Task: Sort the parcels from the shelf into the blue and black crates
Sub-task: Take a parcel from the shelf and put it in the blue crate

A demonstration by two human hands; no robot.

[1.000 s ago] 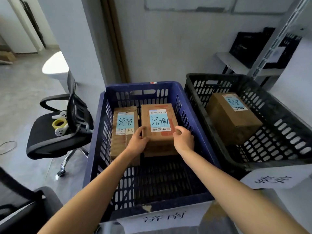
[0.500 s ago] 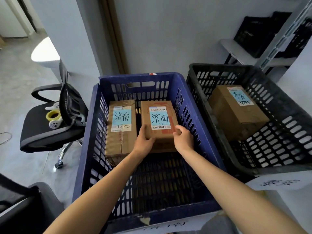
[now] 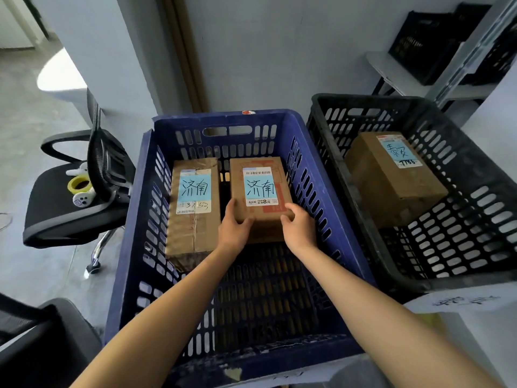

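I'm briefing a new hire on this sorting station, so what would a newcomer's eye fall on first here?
First come the bare arms reaching in: the left hand and right hand grip the near end of the held parcel, blue-labelled, inside the blue crate. Beside it on the left lies a second parcel with the same handwritten characters. To the right, the black crate holds a lone parcel with different writing.

Blue slotted plastic crate (image 3: 223, 116) stands just left of black slotted plastic crate (image 3: 475, 247); inside the first, toward its far wall, long brown cardboard parcel (image 3: 193, 233) lies left of short brown cardboard parcel (image 3: 260, 186), near but apart; inside the second, toward its far wall, lies a third brown cardboard parcel (image 3: 391, 189).
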